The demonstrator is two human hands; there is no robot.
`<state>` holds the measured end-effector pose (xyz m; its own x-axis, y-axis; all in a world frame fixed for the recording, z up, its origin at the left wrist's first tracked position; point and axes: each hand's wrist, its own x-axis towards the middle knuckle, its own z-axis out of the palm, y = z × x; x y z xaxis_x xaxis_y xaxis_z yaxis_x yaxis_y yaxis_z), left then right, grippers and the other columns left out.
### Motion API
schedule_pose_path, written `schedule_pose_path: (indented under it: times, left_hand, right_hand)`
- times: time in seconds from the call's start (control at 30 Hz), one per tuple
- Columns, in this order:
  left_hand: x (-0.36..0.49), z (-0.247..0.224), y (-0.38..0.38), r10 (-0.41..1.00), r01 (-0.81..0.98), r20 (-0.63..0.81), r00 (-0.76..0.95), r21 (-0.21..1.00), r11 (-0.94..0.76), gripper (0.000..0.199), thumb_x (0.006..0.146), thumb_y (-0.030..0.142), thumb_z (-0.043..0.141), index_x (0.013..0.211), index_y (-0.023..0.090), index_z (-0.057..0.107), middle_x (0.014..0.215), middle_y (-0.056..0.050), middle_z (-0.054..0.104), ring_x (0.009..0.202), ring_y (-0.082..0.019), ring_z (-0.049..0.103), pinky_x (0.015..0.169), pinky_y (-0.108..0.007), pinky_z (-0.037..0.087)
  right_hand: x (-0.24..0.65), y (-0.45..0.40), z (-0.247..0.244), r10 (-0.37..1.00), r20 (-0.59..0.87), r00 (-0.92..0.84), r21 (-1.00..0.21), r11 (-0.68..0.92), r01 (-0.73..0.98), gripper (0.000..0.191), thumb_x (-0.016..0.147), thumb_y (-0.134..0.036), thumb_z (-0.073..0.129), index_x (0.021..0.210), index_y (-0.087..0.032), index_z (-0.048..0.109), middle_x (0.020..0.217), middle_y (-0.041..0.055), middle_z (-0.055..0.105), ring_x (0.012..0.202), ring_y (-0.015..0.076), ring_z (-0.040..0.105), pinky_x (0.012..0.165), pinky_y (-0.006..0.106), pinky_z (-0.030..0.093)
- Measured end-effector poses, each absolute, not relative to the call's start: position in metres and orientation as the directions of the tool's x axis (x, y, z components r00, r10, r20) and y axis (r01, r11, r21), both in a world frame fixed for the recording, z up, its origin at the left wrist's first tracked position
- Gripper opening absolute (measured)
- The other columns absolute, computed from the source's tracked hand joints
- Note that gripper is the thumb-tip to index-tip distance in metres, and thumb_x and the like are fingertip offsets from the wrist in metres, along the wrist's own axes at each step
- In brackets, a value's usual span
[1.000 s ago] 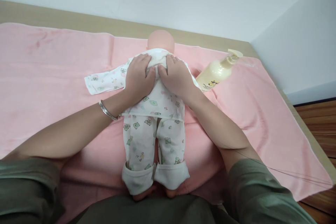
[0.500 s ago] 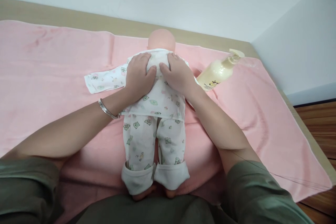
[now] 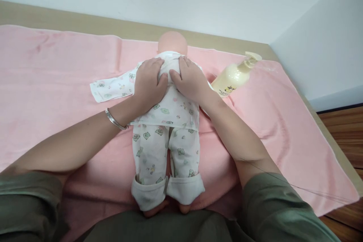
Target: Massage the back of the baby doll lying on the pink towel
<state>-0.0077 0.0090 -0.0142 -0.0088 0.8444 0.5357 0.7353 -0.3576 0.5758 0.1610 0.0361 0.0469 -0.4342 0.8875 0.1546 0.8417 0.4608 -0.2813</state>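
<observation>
A baby doll point(image 3: 171, 42) lies face down, its bald head pointing away from me. It wears a white patterned top point(image 3: 177, 109) and matching trousers point(image 3: 151, 155) with turned-up cuffs, its feet just showing below them. My left hand point(image 3: 150, 81) rests flat on the left of the doll's upper back, fingers stretched out and thumb toward the middle. On the right of the upper back, my right hand point(image 3: 191, 79) lies flat the same way. Both palms touch the cloth. The doll's left-side sleeve point(image 3: 112, 87) stretches out flat across the towel.
A pink towel point(image 3: 56, 72) covers most of the wooden table point(image 3: 227, 39). A pale yellow pump bottle point(image 3: 234, 77) lies tilted by my right forearm. The white wall point(image 3: 184, 0) stands behind the table, and brown wood point(image 3: 343, 128) shows at the right.
Both hands stay on the doll's back, with the cloth between them slightly more creased near the neck. The view has shifted very slightly.
</observation>
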Motion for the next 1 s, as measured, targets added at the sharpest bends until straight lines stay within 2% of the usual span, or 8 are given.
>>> schedule_pose_path:
  times: [0.13,0.27,0.37,0.43,0.53,0.67,0.83,1.0]
  left_hand:
    - [-0.006,-0.010,0.002,0.808,0.734,0.586,0.065,0.520,-0.437,0.045,0.104,0.045,0.039,0.129,0.021,0.068,0.144,-0.009,0.071,0.140,-0.030,0.062,0.130,-0.056,0.043]
    - [-0.004,-0.006,0.005,0.878,0.736,0.470,-0.085,0.624,-0.263,0.045,0.099,0.042,0.047,0.135,0.020,0.062,0.145,-0.013,0.068,0.138,-0.033,0.060,0.128,-0.057,0.044]
    - [-0.003,-0.002,0.008,0.911,0.757,0.398,-0.106,0.626,-0.185,0.046,0.096,0.037,0.049,0.136,0.017,0.061,0.145,-0.015,0.067,0.139,-0.035,0.059,0.133,-0.060,0.037]
    - [-0.003,-0.001,0.008,0.903,0.768,0.419,-0.098,0.608,-0.200,0.049,0.093,0.033,0.048,0.137,0.015,0.063,0.146,-0.016,0.067,0.141,-0.035,0.059,0.135,-0.061,0.034]
    - [-0.004,-0.005,0.007,0.862,0.763,0.504,-0.051,0.576,-0.291,0.050,0.093,0.032,0.046,0.136,0.016,0.066,0.147,-0.015,0.069,0.141,-0.033,0.061,0.132,-0.056,0.041]
    - [-0.005,-0.012,0.004,0.808,0.741,0.589,0.013,0.537,-0.403,0.041,0.099,0.031,0.044,0.127,0.020,0.071,0.140,-0.011,0.073,0.136,-0.029,0.065,0.129,-0.052,0.045]
    - [-0.004,-0.013,0.007,0.839,0.748,0.537,-0.088,0.592,-0.300,0.044,0.097,0.035,0.049,0.133,0.018,0.068,0.144,-0.014,0.070,0.140,-0.034,0.060,0.129,-0.058,0.044]
    - [-0.005,-0.012,0.012,0.850,0.754,0.515,-0.108,0.600,-0.268,0.043,0.097,0.036,0.050,0.133,0.019,0.068,0.139,-0.012,0.072,0.134,-0.033,0.063,0.127,-0.057,0.048]
  right_hand:
    - [0.164,0.039,0.049,0.874,0.111,-0.473,-0.286,0.484,0.827,0.059,0.111,-0.041,0.040,0.151,0.001,0.048,0.161,0.0249,0.051,0.154,0.0367,0.048,0.132,0.054,0.040]
    - [0.154,0.018,0.047,0.881,0.181,-0.437,-0.237,0.470,0.850,0.056,0.110,-0.031,0.033,0.152,0.003,0.048,0.157,0.0261,0.056,0.151,0.0382,0.051,0.131,0.058,0.041]
    - [0.147,-0.003,0.049,0.865,0.210,-0.457,-0.211,0.496,0.842,0.058,0.109,-0.027,0.032,0.157,0.003,0.044,0.163,0.0274,0.049,0.158,0.0397,0.044,0.134,0.060,0.036]
    - [0.146,-0.009,0.054,0.869,0.168,-0.466,-0.212,0.494,0.843,0.058,0.108,-0.026,0.034,0.157,0.003,0.043,0.167,0.0271,0.046,0.162,0.0400,0.039,0.136,0.059,0.034]
    - [0.150,0.001,0.058,0.885,0.106,-0.454,-0.265,0.465,0.845,0.051,0.108,-0.025,0.035,0.149,-0.001,0.052,0.162,0.0237,0.052,0.157,0.0368,0.045,0.134,0.056,0.039]
    - [0.154,0.025,0.052,0.937,0.126,-0.326,-0.331,0.349,0.877,0.054,0.108,-0.036,0.043,0.147,0.001,0.050,0.158,0.0245,0.053,0.157,0.0376,0.042,0.135,0.057,0.035]
    - [0.149,0.013,0.050,0.933,0.150,-0.327,-0.267,0.357,0.895,0.055,0.110,-0.038,0.039,0.144,0.003,0.054,0.151,0.0261,0.059,0.150,0.0392,0.050,0.133,0.056,0.037]
    - [0.145,-0.012,0.058,0.915,0.144,-0.376,-0.220,0.400,0.890,0.061,0.112,-0.034,0.034,0.157,0.007,0.042,0.166,0.0305,0.045,0.162,0.0406,0.039,0.136,0.058,0.034]
